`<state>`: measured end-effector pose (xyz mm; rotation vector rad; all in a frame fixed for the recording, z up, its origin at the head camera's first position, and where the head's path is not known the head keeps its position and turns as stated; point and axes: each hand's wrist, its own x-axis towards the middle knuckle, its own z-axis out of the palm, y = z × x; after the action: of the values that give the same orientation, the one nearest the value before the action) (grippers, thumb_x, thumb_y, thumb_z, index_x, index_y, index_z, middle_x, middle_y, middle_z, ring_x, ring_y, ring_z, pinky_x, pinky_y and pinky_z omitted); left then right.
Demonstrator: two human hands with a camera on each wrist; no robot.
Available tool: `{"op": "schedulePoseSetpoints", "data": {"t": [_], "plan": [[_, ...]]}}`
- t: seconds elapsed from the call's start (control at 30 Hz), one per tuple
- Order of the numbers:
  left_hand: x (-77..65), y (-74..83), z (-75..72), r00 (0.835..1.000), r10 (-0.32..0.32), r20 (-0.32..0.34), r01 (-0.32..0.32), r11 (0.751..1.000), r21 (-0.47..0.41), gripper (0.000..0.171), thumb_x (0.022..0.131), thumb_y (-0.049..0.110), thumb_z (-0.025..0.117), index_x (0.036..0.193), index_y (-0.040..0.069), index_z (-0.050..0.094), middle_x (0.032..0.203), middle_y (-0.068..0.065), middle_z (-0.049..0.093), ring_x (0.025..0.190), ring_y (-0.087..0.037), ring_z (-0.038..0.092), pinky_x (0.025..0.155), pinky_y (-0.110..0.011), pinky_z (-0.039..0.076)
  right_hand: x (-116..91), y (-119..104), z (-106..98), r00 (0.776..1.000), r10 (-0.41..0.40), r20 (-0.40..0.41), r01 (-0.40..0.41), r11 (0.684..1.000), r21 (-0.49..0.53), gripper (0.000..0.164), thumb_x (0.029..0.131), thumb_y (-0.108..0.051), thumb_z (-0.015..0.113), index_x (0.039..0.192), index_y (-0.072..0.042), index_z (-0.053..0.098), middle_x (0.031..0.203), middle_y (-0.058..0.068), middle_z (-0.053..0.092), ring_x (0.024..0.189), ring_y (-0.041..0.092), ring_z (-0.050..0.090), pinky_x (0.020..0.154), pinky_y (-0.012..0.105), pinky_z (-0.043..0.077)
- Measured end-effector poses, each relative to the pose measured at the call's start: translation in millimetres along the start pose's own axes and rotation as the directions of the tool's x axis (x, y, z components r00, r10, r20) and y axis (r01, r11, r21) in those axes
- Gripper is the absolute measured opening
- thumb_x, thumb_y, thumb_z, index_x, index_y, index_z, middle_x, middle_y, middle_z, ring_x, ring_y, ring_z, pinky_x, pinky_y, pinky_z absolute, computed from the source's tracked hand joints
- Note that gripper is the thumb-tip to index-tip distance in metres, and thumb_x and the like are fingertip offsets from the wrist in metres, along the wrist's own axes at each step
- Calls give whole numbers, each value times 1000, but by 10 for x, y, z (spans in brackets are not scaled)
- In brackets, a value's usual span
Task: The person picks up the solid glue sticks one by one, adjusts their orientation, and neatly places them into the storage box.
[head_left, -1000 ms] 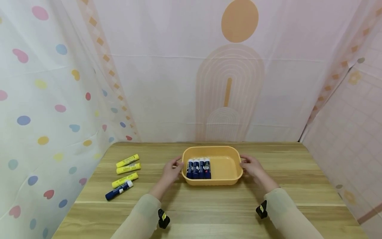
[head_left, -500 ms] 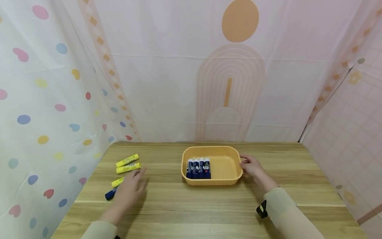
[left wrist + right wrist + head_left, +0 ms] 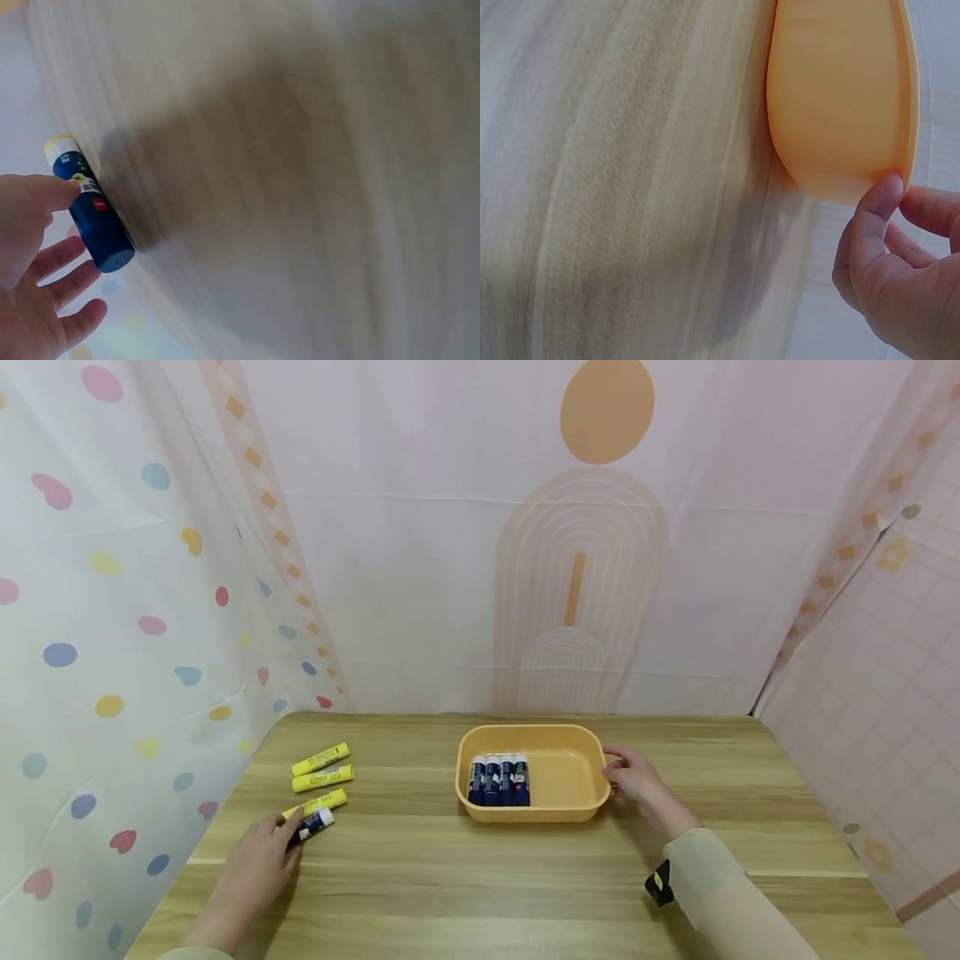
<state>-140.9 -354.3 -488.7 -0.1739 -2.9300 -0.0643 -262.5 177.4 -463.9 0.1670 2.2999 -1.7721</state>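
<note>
At the left of the table in the head view, my left hand point(image 3: 253, 868) pinches a navy glue stick with a white cap point(image 3: 312, 825). The left wrist view has the thumb on the label of this glue stick point(image 3: 94, 214), with the other fingers loosely bent beside and behind it. My right hand point(image 3: 636, 781) pinches the right end of an orange plastic basket point(image 3: 570, 816) at the rim, as the right wrist view also shows. Inside the left part of the basket, several navy glue sticks point(image 3: 492, 783) lie side by side.
Just beyond the left hand lies a yellow tube point(image 3: 322, 802), close to the held glue stick. Two more yellow tubes point(image 3: 322, 778) lie farther back. The wooden table point(image 3: 480, 885) ends at patterned curtains point(image 3: 405, 610) behind and on both sides.
My left hand has left the basket's left end, moved left across the table and taken hold of the loose navy glue stick. The right hand stays at the basket's rim.
</note>
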Motion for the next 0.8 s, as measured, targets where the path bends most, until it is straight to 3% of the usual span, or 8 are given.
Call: {"op": "schedulePoseSetpoints", "data": {"t": [0.17,0.47,0.67,0.8], "plan": [[-2,-21,14,999,-11,40,11,1000,3,54,82,13,70,131,-1,52,101,-20,54,78,-30,55,65,-47,49,0,-9,5,1000,-4,2,4,1000,14,47,92,3,49,138,6,40,88,6,46,67,13,51,60,25,47],[54,26,71,996,79,-36,-81,995,-57,52,78,10,75,125,0,57,91,-13,57,78,-26,59,69,-45,51,-10,-22,11,1000,-9,5,9,999,35,48,92,4,49,138,6,38,88,6,45,66,13,52,59,23,47],[108,137,85,991,131,-36,-133,988,-83,53,78,6,74,128,7,57,101,-15,62,89,-33,62,75,-48,53,-3,-13,10,1000,-15,1,15,999,38,49,90,5,49,138,7,38,84,4,46,64,12,50,59,24,47],[121,202,79,980,172,-97,-181,979,-93,63,79,2,72,136,18,51,96,-12,60,80,-27,61,64,-42,53,-13,-10,10,1000,-12,0,12,999,43,49,90,6,50,138,7,38,84,4,46,65,12,49,59,25,47]]}}
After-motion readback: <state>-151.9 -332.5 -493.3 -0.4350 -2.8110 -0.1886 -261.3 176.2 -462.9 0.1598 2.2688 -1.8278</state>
